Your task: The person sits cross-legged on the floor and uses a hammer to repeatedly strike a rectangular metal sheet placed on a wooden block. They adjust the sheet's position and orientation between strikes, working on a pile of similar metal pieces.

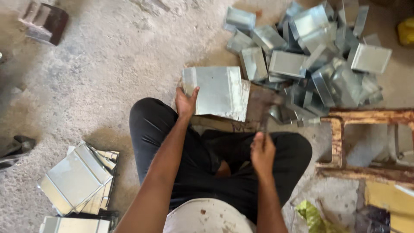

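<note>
I sit cross-legged on a concrete floor. My left hand [186,102] grips the left edge of a bent galvanized sheet-metal piece [217,91] that lies in front of my knees. My right hand [262,151] is shut on the handle of a hammer [266,103]; its head is blurred and hovers at the piece's right edge. The surface under the piece is mostly hidden.
A heap of similar bent metal pieces [315,51] lies at the upper right. A stack of flat folded pieces [77,179] sits at my lower left. A rusty metal frame [345,129] stands to the right, and a dark block [43,21] at the upper left.
</note>
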